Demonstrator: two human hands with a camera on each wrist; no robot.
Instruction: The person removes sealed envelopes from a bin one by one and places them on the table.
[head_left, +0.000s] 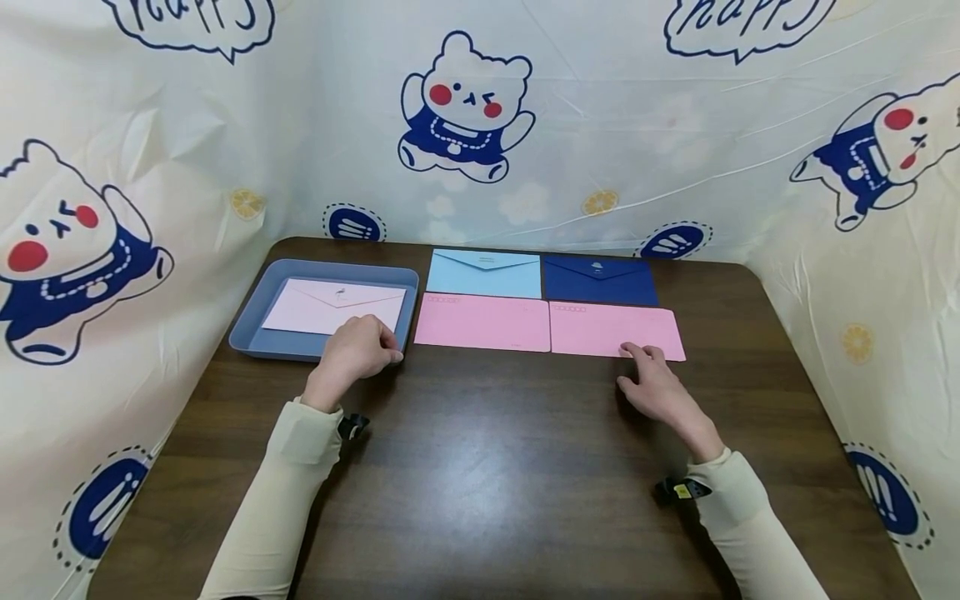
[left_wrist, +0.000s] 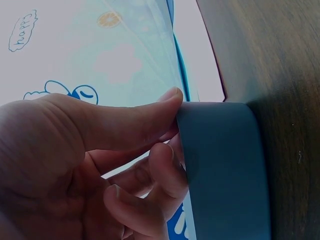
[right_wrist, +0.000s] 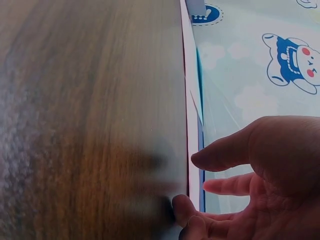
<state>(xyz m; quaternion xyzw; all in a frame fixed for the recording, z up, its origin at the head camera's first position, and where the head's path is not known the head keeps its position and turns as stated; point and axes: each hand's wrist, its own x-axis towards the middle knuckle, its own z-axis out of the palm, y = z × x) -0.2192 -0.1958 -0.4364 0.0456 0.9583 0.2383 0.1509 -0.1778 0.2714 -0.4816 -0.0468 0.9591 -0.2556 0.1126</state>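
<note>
At the front right corner of the blue-grey tray [head_left: 255, 333], my left hand [head_left: 356, 350] pinches the rim. In the left wrist view the thumb lies at the edge of the tray wall [left_wrist: 225, 170], with the other fingers bent beside it. A pale pink envelope [head_left: 322, 304] with a V-shaped flap lies in the tray. My right hand [head_left: 656, 387] has its fingers loosely spread at the front edge of the right pink envelope [head_left: 600, 325], holding nothing. Left of that lies another pink envelope [head_left: 483, 321], edge to edge with it.
Behind the pink envelopes lie a light blue envelope [head_left: 486, 273] and a dark blue envelope [head_left: 598, 280]. All lie on the dark wooden table [head_left: 480, 467]. A printed cloth [head_left: 585, 125] hangs around its back and sides.
</note>
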